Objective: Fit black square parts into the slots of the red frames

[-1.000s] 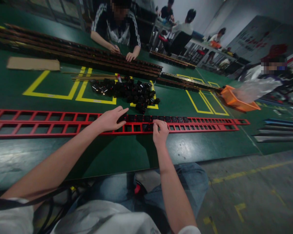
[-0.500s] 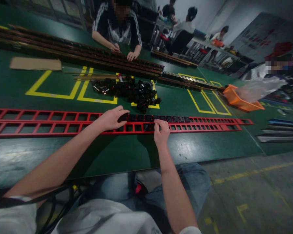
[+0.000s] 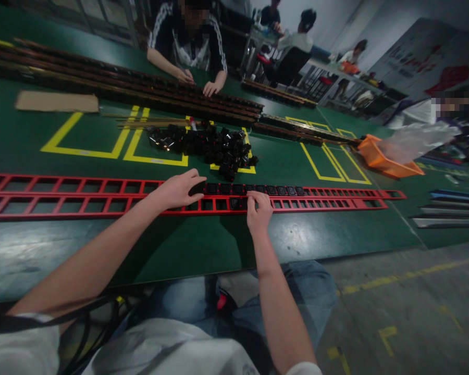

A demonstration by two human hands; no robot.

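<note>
Two long red slotted frames lie side by side across the table in front of me. Several black square parts sit in a row in the far frame, and a single black square part sits in the near one. My left hand reaches over both frames, thumb and index finger on either side of a dark square part at the row's left end. My right hand is closed at the near frame, just right of the single part. Its fingertips hide whatever they hold.
Beyond the frames lies a heap of loose black parts. Long dark strips and a cardboard piece lie farther back. An orange bin stands right, near metal strips. A co-worker sits opposite.
</note>
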